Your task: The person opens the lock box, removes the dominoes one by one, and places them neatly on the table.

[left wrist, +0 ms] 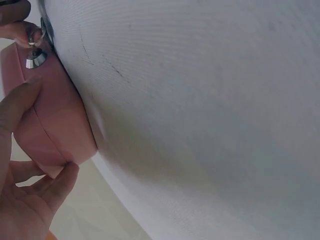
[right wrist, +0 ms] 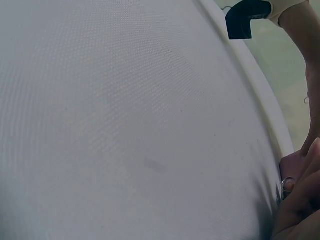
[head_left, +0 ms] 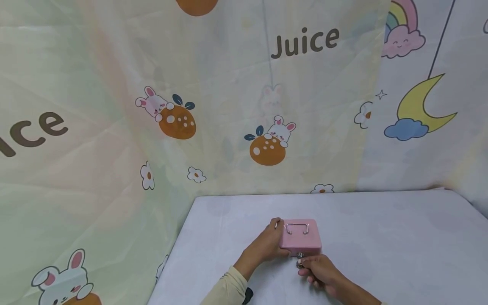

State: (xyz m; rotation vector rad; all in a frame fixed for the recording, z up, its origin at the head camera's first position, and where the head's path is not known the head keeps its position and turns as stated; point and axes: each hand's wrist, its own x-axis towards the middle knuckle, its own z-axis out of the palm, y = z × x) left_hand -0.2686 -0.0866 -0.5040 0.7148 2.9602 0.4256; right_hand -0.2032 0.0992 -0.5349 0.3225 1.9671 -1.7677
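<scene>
A pink cash box (head_left: pixel 301 242) with a lid and a wire handle (head_left: pixel 298 228) on top sits on the white table. My left hand (head_left: pixel 270 242) grips its left side, the thumb on the front face and the other fingers behind the corner. On the front face is a round silver lock (left wrist: pixel 36 61), and a small key on a metal ring (left wrist: pixel 41 31) stands in it. My right hand (head_left: pixel 322 271) pinches the key between thumb and fingers at the front of the box. Fingers hide most of the key. In the right wrist view only a corner of the box (right wrist: pixel 292 165) shows.
The white tabletop (head_left: pixel 381 241) spreads around the box, with its left edge sloping beside the left arm. Printed cloth (head_left: pixel 228 106) hangs behind and to the left of the table. A black strap (right wrist: pixel 245 20) is on the left wrist.
</scene>
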